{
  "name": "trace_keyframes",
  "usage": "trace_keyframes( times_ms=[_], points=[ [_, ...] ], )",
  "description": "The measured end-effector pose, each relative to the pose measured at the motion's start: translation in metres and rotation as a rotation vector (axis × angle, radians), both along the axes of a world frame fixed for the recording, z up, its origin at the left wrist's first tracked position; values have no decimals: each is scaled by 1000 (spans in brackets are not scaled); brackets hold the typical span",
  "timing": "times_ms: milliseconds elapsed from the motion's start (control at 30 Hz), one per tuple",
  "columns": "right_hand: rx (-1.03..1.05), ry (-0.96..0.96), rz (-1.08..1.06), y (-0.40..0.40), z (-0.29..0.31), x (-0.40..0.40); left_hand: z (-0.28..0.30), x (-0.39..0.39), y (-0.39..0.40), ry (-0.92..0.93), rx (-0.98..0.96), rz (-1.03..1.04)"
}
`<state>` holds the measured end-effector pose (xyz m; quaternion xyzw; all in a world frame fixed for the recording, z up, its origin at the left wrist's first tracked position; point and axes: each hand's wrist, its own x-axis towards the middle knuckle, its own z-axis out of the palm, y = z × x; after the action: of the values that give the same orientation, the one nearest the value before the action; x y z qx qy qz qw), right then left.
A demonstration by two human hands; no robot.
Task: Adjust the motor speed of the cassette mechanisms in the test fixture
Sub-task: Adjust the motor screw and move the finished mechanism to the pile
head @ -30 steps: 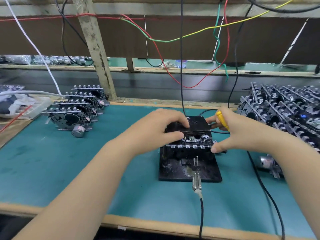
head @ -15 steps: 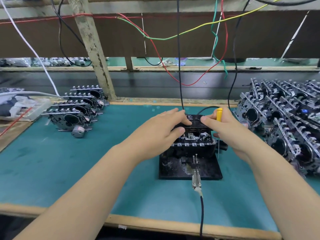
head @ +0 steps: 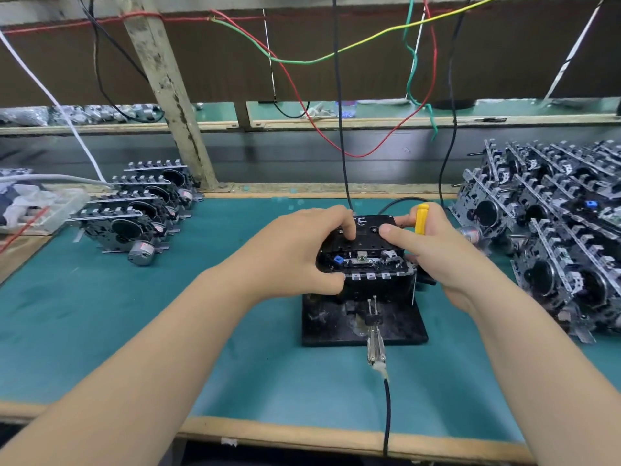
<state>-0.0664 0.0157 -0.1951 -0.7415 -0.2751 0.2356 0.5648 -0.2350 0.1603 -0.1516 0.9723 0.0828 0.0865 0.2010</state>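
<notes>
A black test fixture (head: 339, 326) stands mid-table with a cassette mechanism (head: 364, 260) seated in it under a black test cassette (head: 369, 232). My left hand (head: 299, 253) grips the mechanism's left side, fingers on the cassette and thumb at the front key row. My right hand (head: 433, 250) holds a yellow-handled screwdriver (head: 421, 218) in curled fingers while its thumb presses on the cassette's right part. The screwdriver's thin shaft (head: 414, 290) hangs down beside the fixture's right side.
A row of cassette mechanisms (head: 134, 210) stands at the left, a dense pile of mechanisms (head: 554, 223) at the right. A metal probe with black cable (head: 376, 348) runs from the fixture to the front edge. Wires hang overhead; a wooden post (head: 168, 92) rises behind.
My right hand has shifted from the mechanism's right front to its top, thumb now on the cassette, and the screwdriver stands upright. The left hand keeps its grip.
</notes>
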Motion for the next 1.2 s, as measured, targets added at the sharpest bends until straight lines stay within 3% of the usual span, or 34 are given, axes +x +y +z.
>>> trace_keyframes(
  times_ms=[167,300,433,733,1033,1200],
  points=[
    [24,-1,-15,-1,-1,-2,-21,-5,-2,-83,1,-11],
    [40,5,-28,-1,-1,-5,-46,-19,-13,-141,-27,111],
    [22,-6,-43,-1,-1,-6,-53,-19,-31,-175,-134,180],
    [16,8,-64,-2,-1,-8,-78,1,-43,-438,-424,300],
    [26,9,-97,-5,2,-21,-87,3,-45,-554,-440,305],
    [-40,-39,-69,-6,4,-17,-89,9,-35,-569,-545,272]
  ],
)
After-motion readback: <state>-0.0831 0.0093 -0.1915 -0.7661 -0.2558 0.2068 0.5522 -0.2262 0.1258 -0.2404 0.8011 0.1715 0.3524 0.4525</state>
